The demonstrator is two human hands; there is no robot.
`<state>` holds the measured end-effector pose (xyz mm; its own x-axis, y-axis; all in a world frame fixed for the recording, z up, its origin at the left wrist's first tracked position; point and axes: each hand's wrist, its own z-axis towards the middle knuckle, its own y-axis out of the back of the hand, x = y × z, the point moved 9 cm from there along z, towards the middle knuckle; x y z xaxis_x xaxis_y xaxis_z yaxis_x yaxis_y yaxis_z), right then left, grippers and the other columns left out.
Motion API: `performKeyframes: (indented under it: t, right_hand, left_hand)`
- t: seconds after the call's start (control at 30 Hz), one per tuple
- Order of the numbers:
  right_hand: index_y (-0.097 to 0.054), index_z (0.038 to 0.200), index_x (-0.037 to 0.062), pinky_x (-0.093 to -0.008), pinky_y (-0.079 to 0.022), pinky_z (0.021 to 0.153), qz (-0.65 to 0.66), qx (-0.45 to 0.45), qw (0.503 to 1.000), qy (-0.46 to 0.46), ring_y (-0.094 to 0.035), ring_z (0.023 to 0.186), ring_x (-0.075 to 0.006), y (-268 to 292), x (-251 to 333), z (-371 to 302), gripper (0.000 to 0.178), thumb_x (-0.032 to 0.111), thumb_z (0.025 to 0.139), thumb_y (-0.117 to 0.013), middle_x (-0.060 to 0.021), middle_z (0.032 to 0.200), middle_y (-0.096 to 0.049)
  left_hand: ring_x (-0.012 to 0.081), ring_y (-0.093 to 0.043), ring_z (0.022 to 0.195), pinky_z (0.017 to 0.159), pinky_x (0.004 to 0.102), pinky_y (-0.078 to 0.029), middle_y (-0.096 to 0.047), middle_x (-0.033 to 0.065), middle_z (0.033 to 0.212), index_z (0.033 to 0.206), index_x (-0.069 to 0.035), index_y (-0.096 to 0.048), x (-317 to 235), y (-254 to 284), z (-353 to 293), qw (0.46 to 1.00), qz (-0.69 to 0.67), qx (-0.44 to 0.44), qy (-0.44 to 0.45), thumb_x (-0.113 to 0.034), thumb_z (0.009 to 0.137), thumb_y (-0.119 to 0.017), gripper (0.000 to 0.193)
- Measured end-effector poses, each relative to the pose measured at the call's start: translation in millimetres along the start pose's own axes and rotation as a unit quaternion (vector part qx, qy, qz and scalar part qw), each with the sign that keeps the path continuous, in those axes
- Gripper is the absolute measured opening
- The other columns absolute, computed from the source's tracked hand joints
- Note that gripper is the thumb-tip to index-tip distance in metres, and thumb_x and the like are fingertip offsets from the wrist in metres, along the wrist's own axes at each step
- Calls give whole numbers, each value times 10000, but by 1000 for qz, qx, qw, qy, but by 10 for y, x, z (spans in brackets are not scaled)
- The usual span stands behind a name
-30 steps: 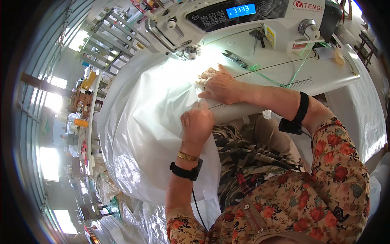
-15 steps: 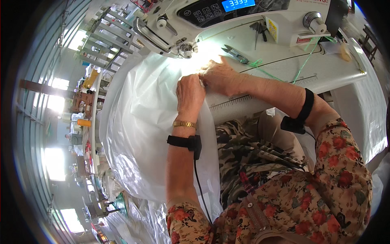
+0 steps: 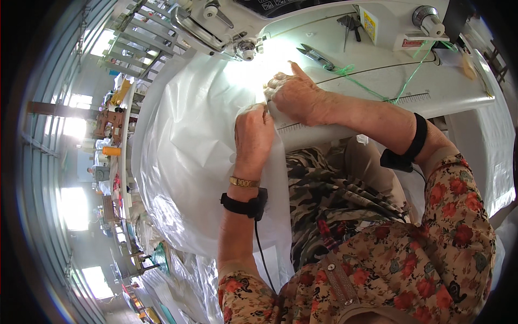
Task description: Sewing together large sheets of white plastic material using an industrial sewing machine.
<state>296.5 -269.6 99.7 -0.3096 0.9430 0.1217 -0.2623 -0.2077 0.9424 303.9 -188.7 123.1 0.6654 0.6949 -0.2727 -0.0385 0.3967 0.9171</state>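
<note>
A large white, shiny plastic-like sheet (image 3: pixel 183 156) hangs over the left side of the sewing table and down toward my lap. My left hand (image 3: pixel 253 132) is closed on the sheet's right edge, with its fingertips pinching it. Right beside it my right hand (image 3: pixel 295 97) has its fingers curled together on the same edge, thumb sticking out. Both hands are just below the needle area of a white sewing machine (image 3: pixel 245 49). Bright lamp light washes out the sheet there, so the detail under the needle cannot be made out.
Thread snips (image 3: pixel 317 57) lie on the machine bed beyond my right hand. Green thread (image 3: pixel 372 92) trails across the bed. A dark-handled tool (image 3: pixel 350 27) lies farther back by the machine's pillar. At the far left stand a grey slatted frame (image 3: pixel 143 40) and an orange thread cone (image 3: pixel 111 151).
Both hands have come a little toward me, away from the needle, still on the sheet's edge. The right thumb now sticks out more. The view has shifted slightly, so the machine sits higher.
</note>
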Motion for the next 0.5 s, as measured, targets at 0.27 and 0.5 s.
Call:
performKeyframes:
  t: [0.27, 0.5]
  right_hand:
    - [-602, 1114, 16, -606, -260, 1106, -15, 38, 999, -18, -515, 1245, -272, -12, -59, 43, 307, 116, 836, -519, -131, 1179, -610]
    - [-624, 1021, 45, -534, -390, 936, -67, 18, 997, -21, -583, 1067, -309, -282, -317, 103, 233, 137, 855, -489, -156, 1052, -641]
  left_hand:
    - [416, -624, 850, 746, 484, -477, -639, 262, 859, 835, 57, -621, 115, -136, 177, 999, -9, 39, 35, -61, 845, -541, 143]
    - [422, -528, 642, 619, 496, -402, -524, 262, 663, 689, 50, -502, 244, -274, 219, 963, -261, -44, 40, -28, 769, -528, 115]
